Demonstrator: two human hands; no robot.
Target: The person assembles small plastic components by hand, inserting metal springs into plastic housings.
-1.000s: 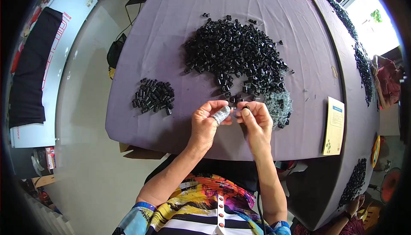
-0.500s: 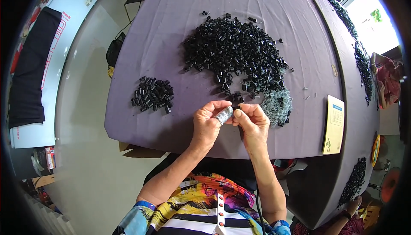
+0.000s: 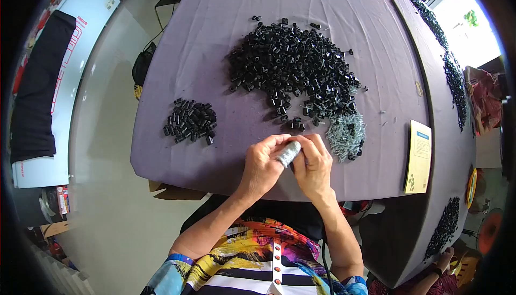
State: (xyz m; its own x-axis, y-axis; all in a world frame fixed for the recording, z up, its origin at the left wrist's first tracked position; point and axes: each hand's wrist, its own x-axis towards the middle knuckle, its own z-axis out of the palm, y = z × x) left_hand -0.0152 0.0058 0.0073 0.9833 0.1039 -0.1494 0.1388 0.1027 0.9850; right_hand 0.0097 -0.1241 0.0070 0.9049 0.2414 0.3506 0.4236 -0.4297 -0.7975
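Left hand (image 3: 262, 165) and right hand (image 3: 314, 167) meet just below frame centre, fingers curled; hold cannot be told. Black pieces (image 3: 298, 58) lie heaped upper centre; bulky grey finger cover (image 3: 288, 154) could cause slippage

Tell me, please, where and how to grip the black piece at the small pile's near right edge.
Probably pinch the black piece by its sides, coming from the near right: it is short and stubby, and bare tablecloth lies there, while the small pile crowds its far side.
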